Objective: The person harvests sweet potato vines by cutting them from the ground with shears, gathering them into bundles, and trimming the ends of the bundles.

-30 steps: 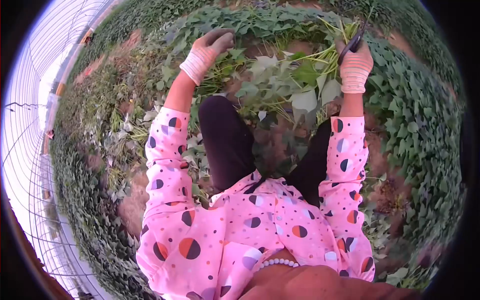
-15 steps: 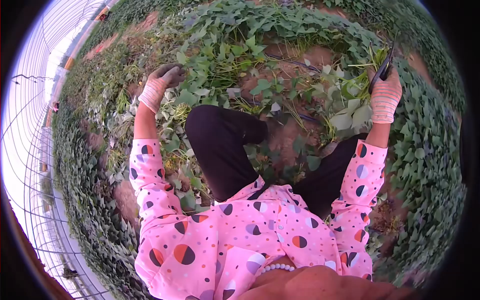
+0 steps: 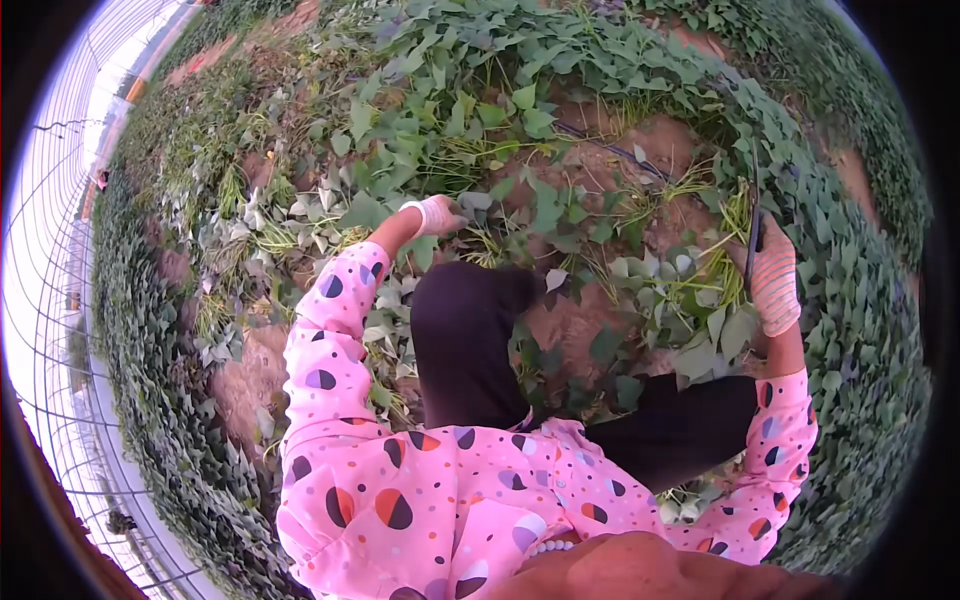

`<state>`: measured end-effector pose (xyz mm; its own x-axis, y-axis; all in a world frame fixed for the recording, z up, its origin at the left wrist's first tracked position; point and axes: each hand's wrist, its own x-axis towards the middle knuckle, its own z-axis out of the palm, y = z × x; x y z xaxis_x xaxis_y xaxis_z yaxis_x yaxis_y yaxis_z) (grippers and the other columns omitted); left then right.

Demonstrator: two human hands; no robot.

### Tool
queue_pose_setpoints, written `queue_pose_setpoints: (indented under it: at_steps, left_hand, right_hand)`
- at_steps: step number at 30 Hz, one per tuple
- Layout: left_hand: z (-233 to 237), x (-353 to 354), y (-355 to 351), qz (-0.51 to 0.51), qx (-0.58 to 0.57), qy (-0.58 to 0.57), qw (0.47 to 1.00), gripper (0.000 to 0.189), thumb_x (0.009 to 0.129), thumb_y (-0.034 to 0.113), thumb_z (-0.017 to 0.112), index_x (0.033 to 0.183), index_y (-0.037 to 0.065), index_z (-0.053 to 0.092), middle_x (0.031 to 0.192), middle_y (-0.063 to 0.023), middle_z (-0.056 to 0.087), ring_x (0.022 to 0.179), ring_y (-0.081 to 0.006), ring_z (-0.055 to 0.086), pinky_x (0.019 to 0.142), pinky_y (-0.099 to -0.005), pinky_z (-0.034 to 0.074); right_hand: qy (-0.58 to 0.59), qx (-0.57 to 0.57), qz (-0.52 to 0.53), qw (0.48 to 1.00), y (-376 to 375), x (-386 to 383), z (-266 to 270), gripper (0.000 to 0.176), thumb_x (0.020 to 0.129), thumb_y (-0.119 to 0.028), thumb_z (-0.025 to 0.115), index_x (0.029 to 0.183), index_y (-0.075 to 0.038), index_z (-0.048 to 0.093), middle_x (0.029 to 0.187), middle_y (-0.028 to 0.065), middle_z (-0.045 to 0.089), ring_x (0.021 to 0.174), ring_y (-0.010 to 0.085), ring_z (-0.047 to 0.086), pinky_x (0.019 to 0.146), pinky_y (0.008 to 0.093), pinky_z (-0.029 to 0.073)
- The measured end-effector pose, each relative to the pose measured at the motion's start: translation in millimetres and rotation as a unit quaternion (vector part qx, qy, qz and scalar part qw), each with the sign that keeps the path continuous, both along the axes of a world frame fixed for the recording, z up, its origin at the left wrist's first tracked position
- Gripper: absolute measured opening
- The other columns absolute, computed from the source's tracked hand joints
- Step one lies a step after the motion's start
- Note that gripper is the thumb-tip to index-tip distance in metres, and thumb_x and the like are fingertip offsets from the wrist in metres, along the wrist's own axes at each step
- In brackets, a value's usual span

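green leafy vines [image 3: 480, 110] cover the ground on every side, broken by patches of bare reddish soil [image 3: 570, 325]. a thin dark hose [image 3: 620, 152] lies across the soil further out, partly under leaves. far to the left runs a curved wire frame [image 3: 50, 300], well apart from the hands. the person crouches low. a knee in black trousers [image 3: 460, 330] rises between the two arms and hides the ground just in front of the body. pink spotted sleeves [image 3: 330, 330] cover both arms, and a string of pale beads [image 3: 552, 545] shows at the bottom edge. loose pale leaves [image 3: 270, 215] lie wilted to the left of the knee.

the left hand [image 3: 437, 214], in a light glove with a striped cuff, reaches forward beyond the knee and down into the vines. its fingers are sunk among leaves and stalks, so it cannot be told how far they are open or whether they grip anything.

the right hand [image 3: 775, 280], in a striped glove, is out at the right side, raised above the leaves. its fingers are curled tight round the handle of a dark tool [image 3: 755, 222], whose narrow blade points up and away from the body. a bunch of cut stems [image 3: 715, 268], pale green with big leaves hanging at the near end, lies just beside and against this hand. whether the same fingers also hold the bunch is not clear.
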<state>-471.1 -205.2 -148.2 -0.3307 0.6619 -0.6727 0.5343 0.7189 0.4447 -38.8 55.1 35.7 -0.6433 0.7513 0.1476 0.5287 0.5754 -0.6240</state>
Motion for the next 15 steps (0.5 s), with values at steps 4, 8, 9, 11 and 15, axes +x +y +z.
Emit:
queue_pose_setpoints:
  at_steps: [4,8,9,11,15]
  left_hand:
    - [-6,49,77,-0.064,0.180,-0.054,0.980,0.048,0.080,0.025,0.070,0.119,-0.001,0.061,0.112,-0.0139,0.066,0.101,-0.0189,0.062,0.089,-0.0334,0.050]
    - [-4,129,170,0.005,0.421,-0.404,0.812,0.059,0.075,0.016,0.077,0.128,0.003,0.053,0.126,-0.0110,0.058,0.110,-0.0179,0.057,0.099,-0.0324,0.042]
    - [9,145,183,0.019,0.359,-0.435,0.825,0.057,0.074,0.016,0.078,0.124,0.002,0.054,0.121,-0.0098,0.060,0.106,-0.0172,0.057,0.098,-0.0316,0.042]
    - [-2,161,197,0.061,0.285,-0.457,0.841,0.052,0.072,0.018,0.079,0.117,0.002,0.057,0.111,-0.0083,0.063,0.100,-0.0162,0.057,0.093,-0.0308,0.043]
    - [-74,106,194,0.066,0.042,-0.253,0.964,0.060,0.060,0.035,0.084,0.098,-0.006,0.064,0.088,-0.0089,0.065,0.080,-0.0165,0.059,0.072,-0.0336,0.050]
  right_hand:
    - [-0.069,-0.090,0.055,0.992,36,-38,-38,0.044,0.072,-0.026,0.075,0.102,0.001,0.061,0.088,0.0203,0.066,0.077,0.0326,0.061,0.075,0.0379,0.049]
    - [-0.009,-0.226,0.073,0.971,52,-102,-119,0.047,0.073,-0.030,0.074,0.105,0.002,0.062,0.089,0.0192,0.067,0.080,0.0305,0.063,0.077,0.0359,0.049]
    - [0.009,-0.289,0.055,0.956,44,-121,-129,0.047,0.074,-0.031,0.074,0.106,0.001,0.062,0.090,0.0163,0.068,0.080,0.0264,0.063,0.077,0.0350,0.050]
    - [-0.024,-0.316,0.049,0.947,48,-144,-161,0.046,0.077,-0.033,0.073,0.107,0.000,0.062,0.089,0.0119,0.068,0.078,0.0196,0.062,0.074,0.0338,0.050]
    - [0.114,-0.501,0.014,0.858,84,-162,-255,0.034,0.084,-0.031,0.065,0.103,-0.003,0.063,0.080,0.0102,0.065,0.068,0.0158,0.056,0.062,0.0336,0.047]
